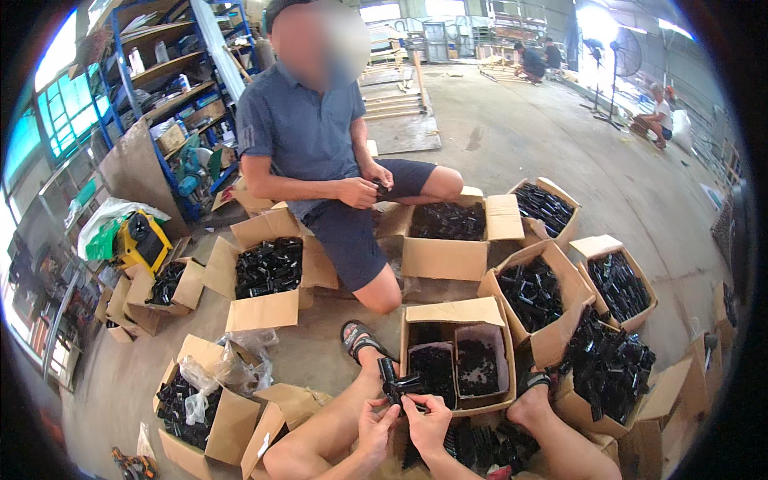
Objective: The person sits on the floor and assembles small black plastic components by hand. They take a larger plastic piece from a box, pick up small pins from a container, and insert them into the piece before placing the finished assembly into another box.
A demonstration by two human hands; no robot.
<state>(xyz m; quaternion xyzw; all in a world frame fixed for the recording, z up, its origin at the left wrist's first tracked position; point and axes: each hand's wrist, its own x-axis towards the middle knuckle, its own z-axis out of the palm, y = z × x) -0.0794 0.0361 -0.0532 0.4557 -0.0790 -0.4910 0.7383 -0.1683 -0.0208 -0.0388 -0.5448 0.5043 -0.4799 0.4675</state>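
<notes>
Between my raised knees, a black branched tubular fitting (pixel 392 378) is pinched by my left hand (pixel 378 426) on its lower left and my right hand (pixel 427 419) on its lower right. The fingers of both hands are closed, thumbs toward each other; a smaller piece at the right fingertips cannot be made out. Just beyond stands an open cardboard box (pixel 458 313), divided into compartments of small black parts (pixel 478 366). Beneath my wrists lie more black fittings (pixel 490 450), partly hidden by my arms.
Open cartons of black pieces surround me, including ones at the lower left (pixel 229 428), left (pixel 264 314), right (pixel 552 336) and lower right (pixel 588 408). Opposite sits a person (pixel 300 144) handling a small black part. Behind stand a blue shelf (pixel 164 68) and a yellow machine (pixel 146 242).
</notes>
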